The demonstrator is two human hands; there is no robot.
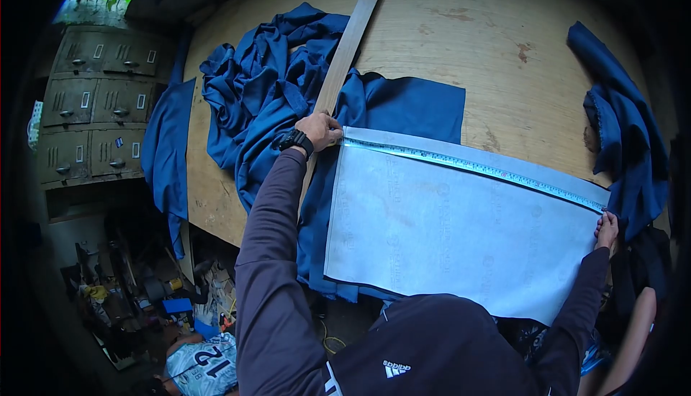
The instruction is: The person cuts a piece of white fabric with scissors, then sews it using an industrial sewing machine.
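A measuring tape [475, 168] stretches along the upper edge of a pale sheet with faint printing [432, 238]. At the tape's left end, my left hand [322, 130], with a dark watch on the wrist, is closed on it at the sheet's corner, beside a long wooden strip [353, 40]. My right hand [607, 230] pinches the tape's other end at the sheet's right edge. Under the sheet lies blue cloth [425, 105], part of it showing above the sheet. The fingertips of both hands are partly hidden.
Crumpled blue cloth [270, 94] lies left of the strip on the wooden table [504, 58]. More blue cloth [626, 130] hangs at the right edge. Metal lockers [101, 105] stand at the left. A person in a numbered jersey [205, 367] is low at the bottom left, near floor clutter.
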